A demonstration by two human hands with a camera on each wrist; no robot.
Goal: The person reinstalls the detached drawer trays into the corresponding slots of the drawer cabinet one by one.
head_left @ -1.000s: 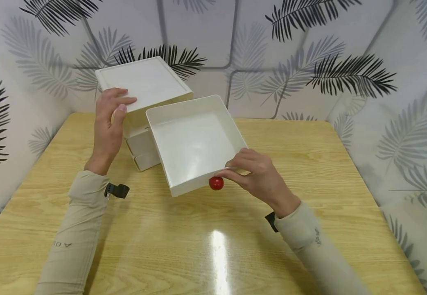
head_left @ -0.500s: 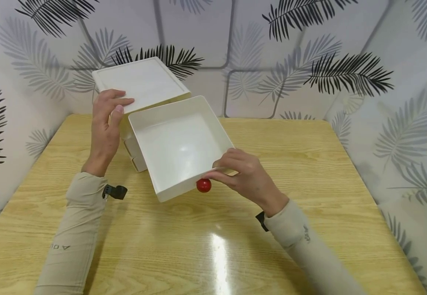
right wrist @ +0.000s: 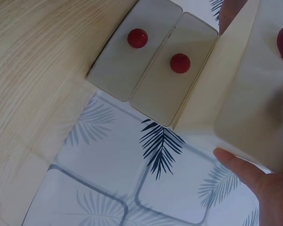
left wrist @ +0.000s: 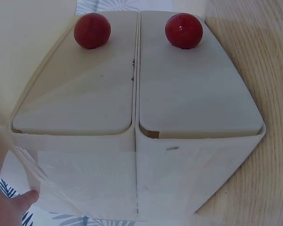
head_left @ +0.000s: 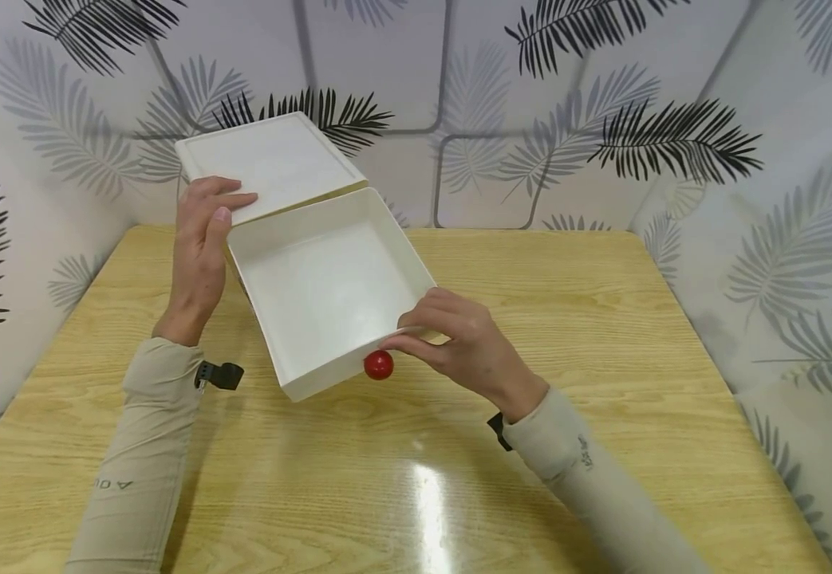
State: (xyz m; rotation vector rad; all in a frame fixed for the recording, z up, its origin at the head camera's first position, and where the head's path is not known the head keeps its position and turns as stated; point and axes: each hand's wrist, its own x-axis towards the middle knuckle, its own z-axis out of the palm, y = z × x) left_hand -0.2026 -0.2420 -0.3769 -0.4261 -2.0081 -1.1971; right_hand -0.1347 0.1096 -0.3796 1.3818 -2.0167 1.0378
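Observation:
A white drawer unit (head_left: 272,159) stands at the back left, its top panel facing up. My left hand (head_left: 199,247) rests on that panel's left front corner, fingers lying over the top and thumb at the edge. My right hand (head_left: 459,343) pinches the front wall of a pulled-out white drawer (head_left: 329,287) beside its red knob (head_left: 378,364). Nothing lies inside this drawer. Its far rim meets the unit's front edge in the head view. The left wrist view shows two closed drawer fronts (left wrist: 193,94) below, each with a red knob (left wrist: 184,30).
A wood-grain table (head_left: 566,383) reaches toward the camera and to the right of the drawer. Leaf-patterned covering (head_left: 573,143) runs behind and along both sides. Dark straps show at both sleeves.
My right hand has brought the drawer leftward to the unit's front, covering the lower drawer fronts in the head view. The left hand stays on the top panel.

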